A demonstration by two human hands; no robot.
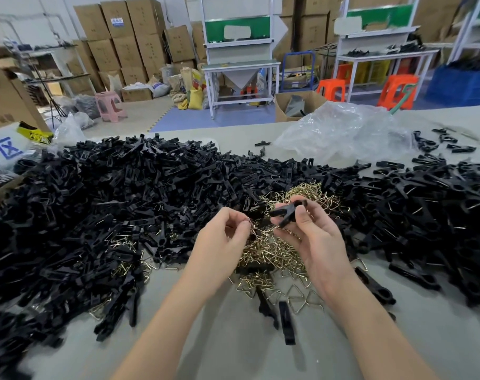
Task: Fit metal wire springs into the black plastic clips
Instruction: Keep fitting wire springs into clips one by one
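likely the light, stiff black clip (288, 212), pinched mid-body by the right hand (315, 242), handles easily, while the left hand (225, 234) pinches a thin wire spring (251, 228) that may slip.

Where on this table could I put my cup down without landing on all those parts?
The widest bare table lies at the near edge, bordered by the left clip pile and the loose springs. A narrow bare strip runs behind the piles, beside the plastic bag. Everywhere between is crowded.
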